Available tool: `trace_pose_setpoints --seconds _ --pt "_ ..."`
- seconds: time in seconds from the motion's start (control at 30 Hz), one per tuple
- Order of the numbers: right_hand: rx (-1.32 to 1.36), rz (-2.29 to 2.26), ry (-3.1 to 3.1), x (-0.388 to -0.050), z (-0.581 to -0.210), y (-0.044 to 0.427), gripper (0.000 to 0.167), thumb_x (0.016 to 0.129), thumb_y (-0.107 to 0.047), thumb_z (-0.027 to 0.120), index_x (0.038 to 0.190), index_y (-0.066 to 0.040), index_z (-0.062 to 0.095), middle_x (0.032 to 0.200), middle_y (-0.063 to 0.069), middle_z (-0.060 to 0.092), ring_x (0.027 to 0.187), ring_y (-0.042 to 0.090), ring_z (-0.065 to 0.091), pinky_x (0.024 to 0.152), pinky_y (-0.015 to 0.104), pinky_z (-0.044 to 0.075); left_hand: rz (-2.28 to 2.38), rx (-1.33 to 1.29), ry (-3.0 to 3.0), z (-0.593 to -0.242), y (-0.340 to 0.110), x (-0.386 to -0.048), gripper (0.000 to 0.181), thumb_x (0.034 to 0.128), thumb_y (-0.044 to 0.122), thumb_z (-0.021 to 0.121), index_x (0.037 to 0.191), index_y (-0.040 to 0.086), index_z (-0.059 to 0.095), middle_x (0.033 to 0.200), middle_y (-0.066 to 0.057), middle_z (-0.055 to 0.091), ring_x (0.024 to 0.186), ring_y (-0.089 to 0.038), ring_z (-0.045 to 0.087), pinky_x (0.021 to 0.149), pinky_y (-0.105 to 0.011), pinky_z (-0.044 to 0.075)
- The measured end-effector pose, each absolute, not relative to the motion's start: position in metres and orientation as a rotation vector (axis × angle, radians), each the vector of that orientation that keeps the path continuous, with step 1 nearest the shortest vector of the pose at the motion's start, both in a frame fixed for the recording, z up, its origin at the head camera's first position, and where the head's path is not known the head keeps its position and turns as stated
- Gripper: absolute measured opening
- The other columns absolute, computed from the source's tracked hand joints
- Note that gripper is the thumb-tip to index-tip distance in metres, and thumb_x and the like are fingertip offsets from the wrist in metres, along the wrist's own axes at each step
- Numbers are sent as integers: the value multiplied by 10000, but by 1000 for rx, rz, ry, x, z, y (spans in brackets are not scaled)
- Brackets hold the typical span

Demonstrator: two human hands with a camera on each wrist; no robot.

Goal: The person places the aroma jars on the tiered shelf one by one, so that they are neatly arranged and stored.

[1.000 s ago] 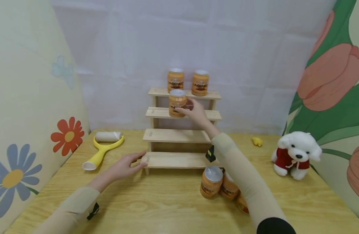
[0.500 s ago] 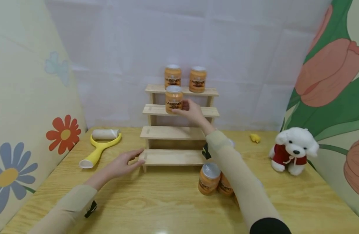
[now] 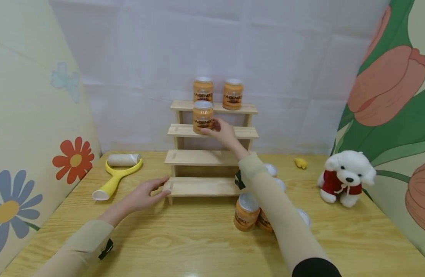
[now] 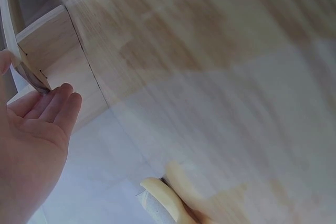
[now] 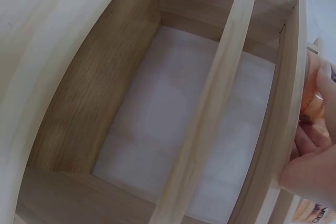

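Note:
A stepped wooden display rack [image 3: 198, 157] stands mid-table. My right hand [image 3: 224, 134] grips an orange can [image 3: 202, 117] with a silver lid from its right side, at the left part of the second tier from the top. Whether its base touches the board cannot be told. In the right wrist view the can [image 5: 313, 95] is partly hidden by the hand [image 5: 315, 153]. On the top tier stand two like cans, one [image 3: 232, 94] right, one [image 3: 203, 88] partly behind the held can. My left hand [image 3: 144, 196] holds the left end of the lowest tier between thumb and fingers.
More orange cans, one [image 3: 247, 212] in front, stand by the rack's right front, partly behind my right sleeve [image 3: 271, 196]. A yellow-handled roller [image 3: 117, 177] lies left. On the right are a white toy dog [image 3: 347, 179] and a small yellow object [image 3: 300, 163].
The right hand and its can have shifted slightly left, still at the second tier. The left hand has kept its place on the rack. The whole head view has shifted a little.

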State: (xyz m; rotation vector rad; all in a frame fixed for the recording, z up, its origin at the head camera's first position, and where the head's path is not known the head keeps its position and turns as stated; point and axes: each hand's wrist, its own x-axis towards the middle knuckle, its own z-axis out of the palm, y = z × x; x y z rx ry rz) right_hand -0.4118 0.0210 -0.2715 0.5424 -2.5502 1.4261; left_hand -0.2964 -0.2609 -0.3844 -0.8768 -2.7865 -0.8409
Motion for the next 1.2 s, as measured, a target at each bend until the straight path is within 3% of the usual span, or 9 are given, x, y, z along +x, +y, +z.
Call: trace_pose_setpoints --seconds 0.5,0.87,1.2 --pt "534 1442 -2541 -411 -272 23 664 835 -334 715 1383 -65 453 1328 122 550 1197 226 544 1005 302 465 -852 -853 -2809 -385 -261 -297 596 958 316 546 1388 -69 397 1373 -269 455 1166 -434 526 946 -503 483" --pt "596 1246 -2677 -401 -267 48 469 887 -318 656 1298 -108 574 1283 61 605 1172 198 567 1006 313 464 -840 -846 -2817 -383 -262 -298 603 961 322 539 1395 -67 386 1377 -273 449 1177 -431 518 955 -507 475" --pt "717 1200 -2712 -388 -271 80 391 891 -256 656 1229 -61 631 1258 97 617 1183 228 566 1004 323 468 -828 -863 -2816 -385 -261 -297 602 959 320 542 1387 -76 393 1370 -276 454 1167 -430 527 947 -502 482"
